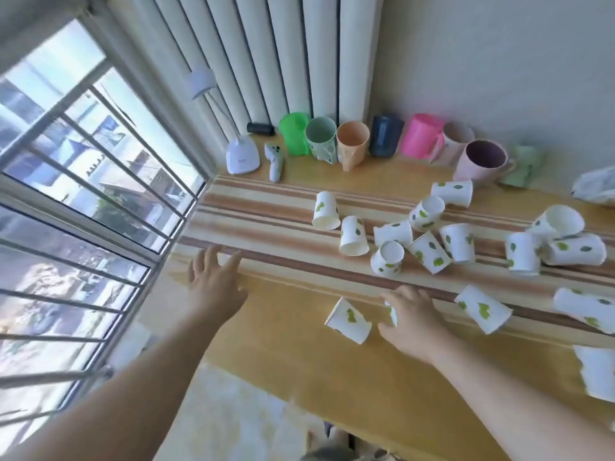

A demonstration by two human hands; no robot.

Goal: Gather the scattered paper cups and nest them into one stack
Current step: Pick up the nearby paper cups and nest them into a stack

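Several white paper cups with green leaf prints lie scattered on the striped cloth of the table (266,214). One cup (349,321) lies on its side near the front. Just right of it, my right hand (411,319) curls over another cup (393,315), which shows only as a sliver between the fingers. My left hand (216,281) hovers open over the table's left end, holding nothing. Two cups (326,210) (353,236) stand upside down mid-table. A cluster (426,242) lies beyond my right hand, and more cups (482,309) lie to the right.
A row of coloured plastic mugs (352,144) lines the back edge by the radiator (299,54). A white desk lamp (242,158) and a white handheld device (275,163) stand at the back left. A barred window (83,194) runs along the left. A crumpled bag (595,186) lies far right.
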